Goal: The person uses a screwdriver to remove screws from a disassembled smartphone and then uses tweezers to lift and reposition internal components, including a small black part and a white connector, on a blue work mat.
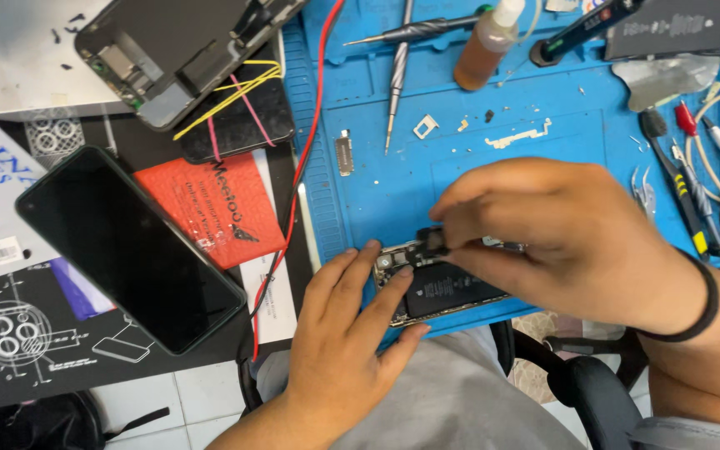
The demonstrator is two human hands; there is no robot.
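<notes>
An opened phone (439, 287) with its black battery showing lies at the near edge of the blue work mat (393, 175). My left hand (347, 333) rests on the phone's left end, fingers spread on its frame. My right hand (560, 229) covers the phone's upper side, with thumb and fingers pinched on a small black part (432, 242) at the top of the phone. A black band circles my right wrist.
A black phone (127, 246) lies face up at left beside a red padded pouch (210, 204). Another opened phone (181, 50), a screwdriver (397, 71), a brown bottle (485, 46), tweezers (645, 190), cables, and small metal parts lie on the mat.
</notes>
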